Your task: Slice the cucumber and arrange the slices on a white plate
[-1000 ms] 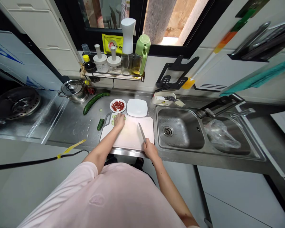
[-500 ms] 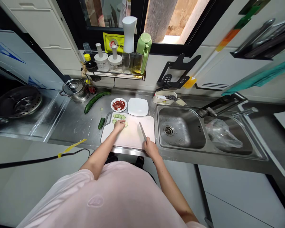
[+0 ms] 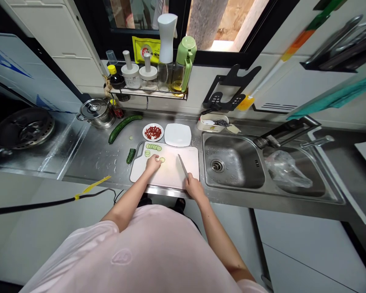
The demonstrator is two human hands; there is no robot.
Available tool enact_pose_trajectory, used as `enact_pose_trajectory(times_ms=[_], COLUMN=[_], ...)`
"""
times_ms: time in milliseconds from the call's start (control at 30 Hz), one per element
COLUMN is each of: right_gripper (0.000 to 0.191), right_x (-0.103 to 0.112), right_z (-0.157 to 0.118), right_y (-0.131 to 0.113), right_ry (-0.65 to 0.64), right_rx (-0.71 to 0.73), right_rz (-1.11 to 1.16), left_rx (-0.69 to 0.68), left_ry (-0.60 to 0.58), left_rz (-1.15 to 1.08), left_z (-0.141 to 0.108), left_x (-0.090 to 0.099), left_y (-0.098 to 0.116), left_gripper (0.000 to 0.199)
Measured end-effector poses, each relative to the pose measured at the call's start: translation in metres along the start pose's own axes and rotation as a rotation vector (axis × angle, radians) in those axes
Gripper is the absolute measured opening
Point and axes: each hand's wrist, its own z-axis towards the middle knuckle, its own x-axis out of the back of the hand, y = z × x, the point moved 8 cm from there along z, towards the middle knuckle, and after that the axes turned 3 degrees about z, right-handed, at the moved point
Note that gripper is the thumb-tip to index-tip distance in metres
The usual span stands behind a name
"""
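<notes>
A white cutting board [image 3: 171,179] lies on the steel counter. My left hand [image 3: 153,163] is over its left half, fingers closed at the edge of a cucumber slice [image 3: 162,160]. Behind that hand lies a row of cucumber slices [image 3: 153,147], with a few more slices [image 3: 147,153] just in front of the row. My right hand [image 3: 194,187] is closed round the handle of a knife [image 3: 183,166], whose blade points away over the board's right side. A cut cucumber piece [image 3: 131,156] rests left of the board.
Behind the board are a plate of chopped red pieces [image 3: 153,132] and a white plate [image 3: 177,135]. A whole cucumber [image 3: 124,127] and a steel pot [image 3: 96,112] stand back left. A sink [image 3: 234,162] is at the right; a bottle shelf [image 3: 146,93] hangs above.
The view has shifted slightly. My left hand has drawn slightly away from the row of slices, and its fingers remain by the single slice. The right hand keeps its hold on the knife.
</notes>
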Motion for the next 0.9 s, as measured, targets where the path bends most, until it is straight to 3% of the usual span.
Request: enact_pose_trajectory(times_ms=[133,267,467,900], right_gripper=[0.028,0.028,0.023,0.022], right_x=[0.0,-0.006,-0.012,-0.016], right_z=[-0.006,-0.013,-0.017,-0.014], right_y=[-0.013,-0.031,-0.046,-0.048], right_ry=[0.002,-0.035,-0.084,-0.09], right_rx=[0.06,0.137,0.185,0.195], right_rz=[-0.009,-0.043,-0.095,-0.108], left_rx=[-0.127,-0.199,-0.231,-0.233], left_ry=[0.052,0.055,0.066,0.056], left_rz=[0.134,0.193,0.217,0.205], left_z=[-0.003,-0.003,-0.004,-0.005], left_x=[0.011,0.009,0.006,0.007], left_y=[0.009,0.014,0.015,0.015], left_gripper=[0.032,0.03,0.028,0.024])
